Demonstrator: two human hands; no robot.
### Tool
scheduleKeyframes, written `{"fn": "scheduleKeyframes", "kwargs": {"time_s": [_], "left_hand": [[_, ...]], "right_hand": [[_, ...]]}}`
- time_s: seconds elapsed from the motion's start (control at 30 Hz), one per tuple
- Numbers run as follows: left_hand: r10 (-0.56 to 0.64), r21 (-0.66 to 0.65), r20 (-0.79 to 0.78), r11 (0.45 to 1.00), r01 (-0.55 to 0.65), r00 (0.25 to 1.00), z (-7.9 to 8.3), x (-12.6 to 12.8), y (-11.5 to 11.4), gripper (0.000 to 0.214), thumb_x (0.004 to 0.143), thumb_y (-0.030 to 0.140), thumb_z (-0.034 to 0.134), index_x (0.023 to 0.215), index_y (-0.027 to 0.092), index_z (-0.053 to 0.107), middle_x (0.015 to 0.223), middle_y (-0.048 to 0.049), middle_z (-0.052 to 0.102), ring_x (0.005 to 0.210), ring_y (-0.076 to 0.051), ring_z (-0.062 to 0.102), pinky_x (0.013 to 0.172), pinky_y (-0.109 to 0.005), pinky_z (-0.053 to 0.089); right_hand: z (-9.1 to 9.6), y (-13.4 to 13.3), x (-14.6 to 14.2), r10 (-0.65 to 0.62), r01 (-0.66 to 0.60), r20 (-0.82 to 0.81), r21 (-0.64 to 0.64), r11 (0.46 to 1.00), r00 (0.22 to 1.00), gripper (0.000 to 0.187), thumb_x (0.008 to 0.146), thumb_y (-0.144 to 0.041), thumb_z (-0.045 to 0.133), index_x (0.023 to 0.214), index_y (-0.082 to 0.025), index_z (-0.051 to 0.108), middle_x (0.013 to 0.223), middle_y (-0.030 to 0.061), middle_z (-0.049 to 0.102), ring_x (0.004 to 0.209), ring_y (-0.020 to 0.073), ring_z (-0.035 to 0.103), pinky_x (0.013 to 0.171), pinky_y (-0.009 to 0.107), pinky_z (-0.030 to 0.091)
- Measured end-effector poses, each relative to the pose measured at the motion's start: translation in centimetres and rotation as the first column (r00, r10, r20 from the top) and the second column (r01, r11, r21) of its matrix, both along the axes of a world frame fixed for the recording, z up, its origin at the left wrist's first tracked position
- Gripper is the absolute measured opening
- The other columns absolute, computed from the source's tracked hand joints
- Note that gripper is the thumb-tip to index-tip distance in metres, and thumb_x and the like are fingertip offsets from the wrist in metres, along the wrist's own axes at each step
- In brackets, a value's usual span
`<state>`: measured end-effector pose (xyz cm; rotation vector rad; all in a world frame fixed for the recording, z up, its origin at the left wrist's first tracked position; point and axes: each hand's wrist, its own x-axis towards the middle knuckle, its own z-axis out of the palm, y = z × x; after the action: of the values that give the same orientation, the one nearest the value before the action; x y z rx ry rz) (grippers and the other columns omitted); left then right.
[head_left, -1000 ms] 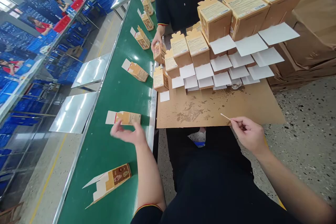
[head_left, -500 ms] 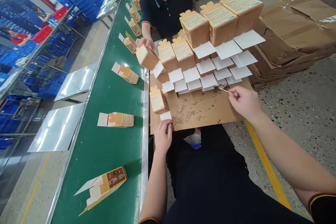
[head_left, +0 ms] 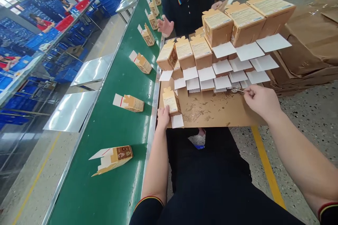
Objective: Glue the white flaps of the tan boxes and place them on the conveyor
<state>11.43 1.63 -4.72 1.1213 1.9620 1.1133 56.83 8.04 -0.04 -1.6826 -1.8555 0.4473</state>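
My left hand (head_left: 163,116) grips the side of a small brown carton (head_left: 171,100) standing on the cardboard sheet (head_left: 211,112), its white flap (head_left: 177,121) lying open toward me. My right hand (head_left: 261,101) pinches a thin stick (head_left: 239,90), whose tip reaches a small dish under the stacked cartons. Rows of brown cartons with open white flaps (head_left: 227,42) are piled at the far side of the sheet.
A green conveyor belt (head_left: 111,126) on my left carries several flat-lying cartons (head_left: 113,156). A person in a dark shirt (head_left: 187,3) sits opposite with hands raised. Large brown boxes (head_left: 311,42) lie on the floor to the right. Blue crates stand far left.
My left hand has left the belt and taken hold of the small carton on the sheet. My right hand has carried the stick forward to the dish. The person opposite has set a carton on the stack.
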Motion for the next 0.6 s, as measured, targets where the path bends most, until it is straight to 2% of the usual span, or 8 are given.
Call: {"fn": "scheduleKeyframes", "kwargs": {"time_s": [0.07, 0.13, 0.23, 0.33, 0.43, 0.5, 0.6], "left_hand": [[0.029, 0.018, 0.218, 0.999, -0.034, 0.975, 0.0, 0.4, -2.3, 0.042, 0.103, 0.058, 0.072, 0.125, 0.023, 0.079, 0.137, -0.0135, 0.080, 0.144, -0.036, 0.069, 0.125, -0.050, 0.054], [0.012, 0.075, 0.400, 0.996, -0.045, 0.916, 0.3, 0.8, -4.8, 0.053, 0.102, 0.061, 0.073, 0.141, 0.025, 0.075, 0.153, -0.0127, 0.075, 0.149, -0.034, 0.068, 0.126, -0.049, 0.055], [-0.037, 0.160, 0.566, 0.985, -0.066, 0.824, 1.0, 1.7, -6.9, 0.067, 0.097, 0.062, 0.081, 0.155, 0.031, 0.067, 0.166, -0.0116, 0.068, 0.154, -0.035, 0.065, 0.125, -0.051, 0.058], [-0.051, 0.211, 0.607, 0.973, -0.098, 0.793, 1.0, 2.9, -6.0, 0.085, 0.083, 0.056, 0.099, 0.157, 0.032, 0.065, 0.169, -0.0127, 0.065, 0.158, -0.036, 0.062, 0.127, -0.052, 0.057], [-0.039, 0.219, 0.563, 0.970, -0.103, 0.826, 0.4, 3.7, -4.1, 0.096, 0.067, 0.057, 0.109, 0.149, 0.026, 0.069, 0.160, -0.0167, 0.072, 0.156, -0.039, 0.064, 0.132, -0.054, 0.052], [-0.046, 0.214, 0.529, 0.974, -0.081, 0.848, 0.2, 3.9, -3.3, 0.095, 0.065, 0.057, 0.111, 0.144, 0.024, 0.070, 0.153, -0.0177, 0.075, 0.156, -0.039, 0.064, 0.133, -0.054, 0.050], [-0.064, 0.217, 0.485, 0.975, -0.049, 0.872, 0.2, 4.1, -3.1, 0.088, 0.070, 0.053, 0.109, 0.143, 0.025, 0.069, 0.151, -0.0171, 0.076, 0.158, -0.037, 0.062, 0.134, -0.053, 0.050]], "right_hand": [[-0.2, -2.5, 0.3, -0.033, 0.034, -0.051, 0.018, 0.999, 0.998, 0.011, 0.096, -0.022, 0.069, 0.086, -0.026, 0.071, 0.066, 0.0009, 0.063, 0.059, 0.0180, 0.055, 0.061, 0.033, 0.041], [-0.5, -5.2, -0.1, -0.070, 0.075, -0.122, 0.045, 0.996, 0.990, 0.012, 0.100, -0.029, 0.069, 0.089, -0.026, 0.074, 0.068, 0.0014, 0.065, 0.059, 0.0178, 0.058, 0.059, 0.033, 0.044], [-1.2, -8.6, -2.8, -0.033, 0.049, -0.265, 0.054, 0.997, 0.964, 0.020, 0.104, -0.038, 0.070, 0.092, -0.025, 0.078, 0.068, 0.0012, 0.066, 0.057, 0.0168, 0.058, 0.055, 0.030, 0.045], [-2.3, -10.6, -7.7, 0.105, -0.102, -0.361, 0.029, 0.994, 0.926, 0.024, 0.107, -0.039, 0.066, 0.095, -0.023, 0.079, 0.069, 0.0006, 0.067, 0.057, 0.0153, 0.058, 0.055, 0.028, 0.046], [-3.9, -11.0, -12.9, 0.259, -0.254, -0.364, 0.062, 0.965, 0.895, 0.024, 0.109, -0.030, 0.060, 0.094, -0.023, 0.077, 0.070, 0.0009, 0.068, 0.059, 0.0152, 0.060, 0.061, 0.028, 0.048], [-5.0, -10.5, -15.4, 0.334, -0.321, -0.314, 0.093, 0.943, 0.889, 0.026, 0.109, -0.024, 0.055, 0.093, -0.023, 0.075, 0.069, 0.0011, 0.067, 0.062, 0.0165, 0.061, 0.064, 0.029, 0.047], [-6.5, -9.3, -17.0, 0.385, -0.372, -0.193, 0.100, 0.923, 0.902, 0.028, 0.110, -0.019, 0.051, 0.095, -0.023, 0.074, 0.075, 0.0036, 0.071, 0.069, 0.0197, 0.063, 0.071, 0.031, 0.048]]}}
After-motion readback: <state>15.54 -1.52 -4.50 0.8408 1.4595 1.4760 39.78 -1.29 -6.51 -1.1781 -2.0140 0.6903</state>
